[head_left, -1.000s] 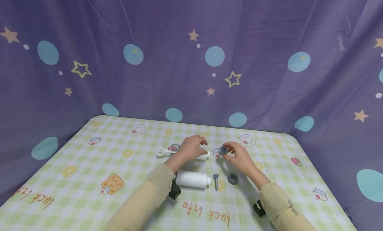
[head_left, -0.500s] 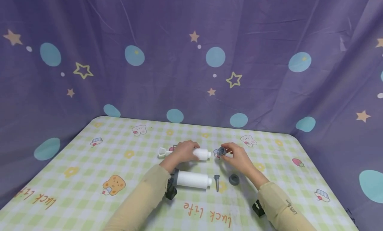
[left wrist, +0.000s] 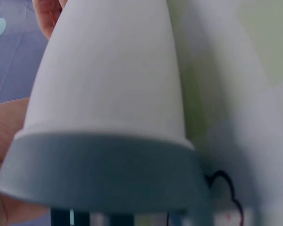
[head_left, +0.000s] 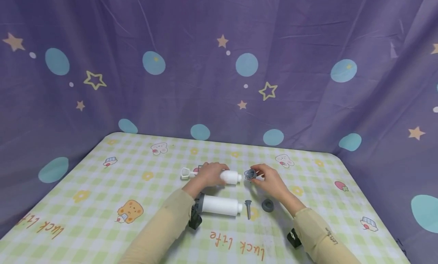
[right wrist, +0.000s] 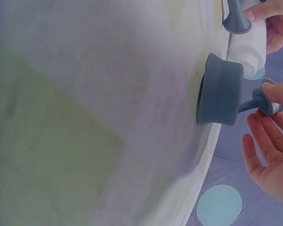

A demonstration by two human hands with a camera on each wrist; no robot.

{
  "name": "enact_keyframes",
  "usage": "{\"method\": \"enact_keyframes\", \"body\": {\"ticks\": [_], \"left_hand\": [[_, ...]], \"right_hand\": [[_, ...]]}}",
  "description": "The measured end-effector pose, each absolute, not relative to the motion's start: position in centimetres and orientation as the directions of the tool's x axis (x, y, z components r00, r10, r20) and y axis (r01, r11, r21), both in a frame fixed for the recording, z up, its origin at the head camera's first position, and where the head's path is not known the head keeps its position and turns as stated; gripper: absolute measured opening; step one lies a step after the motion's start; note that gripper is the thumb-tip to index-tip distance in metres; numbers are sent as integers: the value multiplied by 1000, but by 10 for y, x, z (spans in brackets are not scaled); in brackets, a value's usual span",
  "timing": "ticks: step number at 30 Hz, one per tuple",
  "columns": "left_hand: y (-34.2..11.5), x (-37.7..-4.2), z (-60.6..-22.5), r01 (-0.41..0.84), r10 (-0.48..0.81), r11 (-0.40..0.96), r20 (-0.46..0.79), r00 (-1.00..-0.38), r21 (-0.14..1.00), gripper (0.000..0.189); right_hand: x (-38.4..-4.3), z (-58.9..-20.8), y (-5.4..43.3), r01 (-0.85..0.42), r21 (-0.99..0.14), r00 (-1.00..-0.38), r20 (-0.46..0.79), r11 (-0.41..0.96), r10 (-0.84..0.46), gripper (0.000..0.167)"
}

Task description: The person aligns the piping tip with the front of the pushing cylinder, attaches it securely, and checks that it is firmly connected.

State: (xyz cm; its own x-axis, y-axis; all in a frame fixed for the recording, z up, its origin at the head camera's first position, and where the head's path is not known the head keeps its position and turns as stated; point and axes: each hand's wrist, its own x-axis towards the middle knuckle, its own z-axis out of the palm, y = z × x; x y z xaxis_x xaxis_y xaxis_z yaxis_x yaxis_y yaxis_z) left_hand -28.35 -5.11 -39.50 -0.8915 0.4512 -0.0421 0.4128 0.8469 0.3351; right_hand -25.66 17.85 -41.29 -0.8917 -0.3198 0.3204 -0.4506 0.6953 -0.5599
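My left hand (head_left: 211,174) grips the farther white cylinder (head_left: 230,177), which lies on the table with a white loop handle (head_left: 185,173) sticking out at its left end. My right hand (head_left: 272,180) pinches a small grey funnel-like piece (head_left: 250,174) by its rim, a little right of that cylinder's narrow neck. Seen from the right wrist, this grey flanged piece (right wrist: 266,101) has a thin stem. Under my left wrist lies a second white cylinder (head_left: 220,205), with a grey collar (left wrist: 99,174) filling the left wrist view.
Beside the near cylinder's neck lies a grey nozzle (head_left: 248,209) with a flared end. A round grey cap (head_left: 267,205) sits to its right. The checked tablecloth (head_left: 161,226) covers the table, and a purple curtain (head_left: 191,89) hangs behind it.
My left hand has come down onto the far cylinder, moving slightly left, and its fingers now wrap around it. The right hand has carried the grey piece a little left, closer to the cylinder's neck.
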Motion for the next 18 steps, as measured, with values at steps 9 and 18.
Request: {"method": "enact_keyframes", "body": {"ticks": [9, 18], "left_hand": [[-53, -283, -390, 418, 433, 849, 25, -901, 323, 53], [-49, -277, -377, 484, 482, 824, 83, -872, 294, 51]], "right_hand": [[-256, -410, 180, -445, -563, -895, 309, 696, -322, 40], [-255, -402, 177, -458, -559, -888, 322, 692, -328, 41]]}}
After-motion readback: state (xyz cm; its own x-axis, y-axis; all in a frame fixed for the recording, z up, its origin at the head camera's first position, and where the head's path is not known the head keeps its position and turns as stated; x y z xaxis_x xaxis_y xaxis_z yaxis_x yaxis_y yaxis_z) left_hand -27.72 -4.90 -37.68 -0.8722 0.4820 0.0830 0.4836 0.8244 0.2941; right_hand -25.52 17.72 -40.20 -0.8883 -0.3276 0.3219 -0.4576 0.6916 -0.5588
